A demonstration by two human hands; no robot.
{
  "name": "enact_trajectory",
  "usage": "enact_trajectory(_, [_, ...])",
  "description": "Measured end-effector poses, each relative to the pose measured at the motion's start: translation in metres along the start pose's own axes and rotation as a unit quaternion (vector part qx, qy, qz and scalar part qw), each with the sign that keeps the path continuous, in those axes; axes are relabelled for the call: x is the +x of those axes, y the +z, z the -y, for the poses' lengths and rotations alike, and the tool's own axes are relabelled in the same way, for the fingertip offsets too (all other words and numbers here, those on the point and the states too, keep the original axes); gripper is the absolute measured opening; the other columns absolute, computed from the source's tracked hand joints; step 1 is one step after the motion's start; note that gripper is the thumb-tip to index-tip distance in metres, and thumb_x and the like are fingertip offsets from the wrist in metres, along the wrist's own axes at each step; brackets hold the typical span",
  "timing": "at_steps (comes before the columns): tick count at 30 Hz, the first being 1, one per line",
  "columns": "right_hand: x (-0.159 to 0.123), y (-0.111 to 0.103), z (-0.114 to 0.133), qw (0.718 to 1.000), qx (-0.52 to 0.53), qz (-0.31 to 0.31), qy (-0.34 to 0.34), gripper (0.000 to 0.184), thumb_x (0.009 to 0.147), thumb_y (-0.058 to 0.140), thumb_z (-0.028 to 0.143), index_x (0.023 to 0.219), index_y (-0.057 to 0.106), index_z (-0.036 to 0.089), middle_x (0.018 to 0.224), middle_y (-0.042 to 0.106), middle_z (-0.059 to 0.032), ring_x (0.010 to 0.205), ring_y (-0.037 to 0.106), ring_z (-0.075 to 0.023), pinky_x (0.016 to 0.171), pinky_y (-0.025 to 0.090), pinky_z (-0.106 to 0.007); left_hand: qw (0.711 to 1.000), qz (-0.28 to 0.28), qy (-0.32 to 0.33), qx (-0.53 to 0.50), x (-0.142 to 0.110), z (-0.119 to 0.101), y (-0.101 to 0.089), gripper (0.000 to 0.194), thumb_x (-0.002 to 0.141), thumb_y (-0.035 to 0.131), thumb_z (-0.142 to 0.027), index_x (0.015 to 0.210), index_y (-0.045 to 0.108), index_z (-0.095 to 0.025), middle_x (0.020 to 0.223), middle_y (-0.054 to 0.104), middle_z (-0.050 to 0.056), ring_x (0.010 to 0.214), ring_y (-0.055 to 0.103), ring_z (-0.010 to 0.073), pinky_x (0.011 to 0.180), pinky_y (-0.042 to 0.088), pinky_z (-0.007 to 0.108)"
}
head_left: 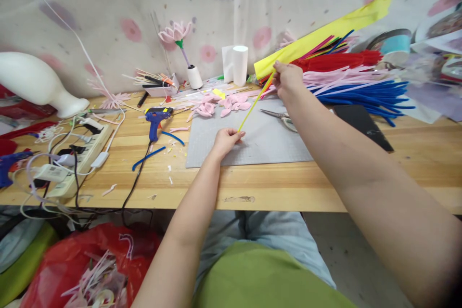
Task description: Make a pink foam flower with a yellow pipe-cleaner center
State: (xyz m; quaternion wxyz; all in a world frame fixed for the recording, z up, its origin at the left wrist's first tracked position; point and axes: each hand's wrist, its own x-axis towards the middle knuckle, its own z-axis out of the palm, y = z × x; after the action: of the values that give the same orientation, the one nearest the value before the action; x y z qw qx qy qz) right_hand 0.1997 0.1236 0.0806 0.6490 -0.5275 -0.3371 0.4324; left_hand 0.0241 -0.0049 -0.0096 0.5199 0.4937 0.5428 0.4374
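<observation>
A thin yellow strip [253, 105] runs taut and slanted between my two hands above the grey cutting mat [205, 149]. My left hand [228, 141] pinches its lower end over the mat's middle. Farther back and to the right, my right hand [288, 79] is closed on the upper end, in front of a folded yellow sheet [325, 29]. Whether the strip is paper or a pipe cleaner is hard to tell. Scissors [276, 114] lie on the mat beside my right forearm. Pink petal-shaped pieces [231, 102] are heaped along the mat's back edge.
Bundles of red [335, 61] and blue pipe cleaners [364, 98] lie at the back right, near a black flat object [361, 125]. Leftward are a blue glue gun [156, 122], a power strip [86, 159] with tangled cables, and a pink flower [175, 33] in a white holder.
</observation>
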Motion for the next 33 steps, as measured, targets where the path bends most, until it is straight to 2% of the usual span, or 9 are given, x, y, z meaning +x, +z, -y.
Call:
enact_trajectory(8, [0.015, -0.066, -0.003, 0.997, -0.003, -0.070, -0.021, 0.025, 0.085, 0.056, 0.031, 0.067, 0.041, 0.023, 0.054, 0.039, 0.0052, 0.056, 0.042, -0.0085, 0.056, 0.040, -0.025, 0.995, -0.092, 0.020, -0.018, 0.005, 0.001, -0.013, 0.025, 0.059, 0.075, -0.030, 0.051, 0.057, -0.014, 0.041, 0.052, -0.003, 0.039, 0.045, 0.0059, 0.045, 0.033, 0.019])
enact_trajectory(11, [0.004, -0.077, 0.007, 0.979, -0.128, -0.078, -0.139, 0.023, 0.080, 0.061, 0.026, 0.063, 0.046, 0.023, 0.058, 0.046, 0.0017, 0.062, 0.045, -0.0111, 0.067, 0.042, -0.032, 0.994, -0.108, 0.016, -0.010, 0.008, 0.001, -0.016, 0.026, 0.062, 0.073, -0.032, 0.052, 0.056, -0.015, 0.040, 0.050, -0.004, 0.039, 0.044, 0.0066, 0.046, 0.034, 0.020])
enact_trajectory(13, [-0.017, -0.068, 0.012, 0.925, -0.250, -0.018, -0.287, 0.016, 0.075, 0.065, 0.022, 0.063, 0.055, 0.020, 0.070, 0.056, -0.0035, 0.075, 0.050, -0.0147, 0.080, 0.040, -0.035, 0.996, -0.090, 0.010, 0.010, 0.008, 0.000, -0.012, 0.026, 0.062, 0.073, -0.032, 0.052, 0.056, -0.015, 0.042, 0.051, -0.003, 0.040, 0.044, 0.0072, 0.046, 0.033, 0.021])
enact_trajectory(15, [-0.044, -0.048, 0.011, 0.838, -0.325, 0.160, -0.408, 0.008, 0.079, 0.061, 0.024, 0.074, 0.064, 0.019, 0.084, 0.063, -0.0065, 0.094, 0.052, -0.0195, 0.092, 0.035, -0.039, 0.997, -0.070, 0.007, 0.037, 0.008, 0.000, -0.006, 0.026, 0.062, 0.073, -0.030, 0.050, 0.055, -0.016, 0.042, 0.052, -0.002, 0.039, 0.044, 0.0076, 0.046, 0.032, 0.021])
enact_trajectory(18, [-0.079, -0.016, -0.005, 0.678, -0.400, 0.413, -0.459, 0.010, 0.077, 0.062, 0.023, 0.085, 0.069, 0.021, 0.096, 0.067, -0.0061, 0.105, 0.051, -0.0236, 0.096, 0.031, -0.042, 0.996, -0.049, 0.019, 0.069, 0.007, 0.002, -0.002, 0.026, 0.063, 0.072, -0.028, 0.048, 0.054, -0.016, 0.041, 0.051, -0.001, 0.039, 0.042, 0.0073, 0.045, 0.030, 0.021])
enact_trajectory(19, [-0.086, -0.009, -0.013, 0.632, -0.430, 0.450, -0.462, 0.014, 0.078, 0.060, 0.022, 0.088, 0.070, 0.020, 0.098, 0.068, -0.0077, 0.107, 0.051, -0.0253, 0.096, 0.031, -0.042, 0.996, -0.044, 0.024, 0.070, 0.006, 0.003, -0.002, 0.026, 0.063, 0.072, -0.028, 0.048, 0.054, -0.016, 0.040, 0.050, -0.002, 0.039, 0.042, 0.0073, 0.045, 0.030, 0.021])
enact_trajectory(21, [-0.094, 0.001, -0.026, 0.585, -0.508, 0.471, -0.422, 0.015, 0.080, 0.057, 0.022, 0.084, 0.071, 0.018, 0.092, 0.069, -0.0103, 0.098, 0.055, -0.0257, 0.088, 0.035, -0.039, 0.997, -0.035, 0.022, 0.062, 0.004, 0.004, -0.005, 0.025, 0.062, 0.073, -0.028, 0.049, 0.056, -0.016, 0.041, 0.049, -0.002, 0.040, 0.043, 0.0076, 0.045, 0.031, 0.022])
enact_trajectory(25, [-0.092, 0.006, -0.035, 0.592, -0.588, 0.446, -0.324, 0.023, 0.084, 0.051, 0.029, 0.080, 0.071, 0.018, 0.089, 0.069, -0.0097, 0.084, 0.059, -0.0215, 0.066, 0.034, -0.029, 0.999, -0.042, -0.013, -0.027, 0.000, -0.002, -0.007, 0.016, 0.061, 0.074, -0.023, 0.057, 0.062, -0.013, 0.047, 0.051, -0.002, 0.043, 0.047, 0.0076, 0.050, 0.040, 0.023])
enact_trajectory(33, [-0.083, 0.002, -0.033, 0.615, -0.593, 0.452, -0.257, 0.025, 0.085, 0.050, 0.034, 0.088, 0.068, 0.017, 0.088, 0.068, -0.0043, 0.077, 0.056, -0.0134, 0.060, 0.029, -0.022, 0.986, -0.005, -0.066, -0.155, -0.008, -0.014, -0.005, 0.012, 0.067, 0.072, -0.017, 0.069, 0.062, -0.010, 0.064, 0.058, 0.000, 0.056, 0.056, 0.0074, 0.052, 0.049, 0.021])
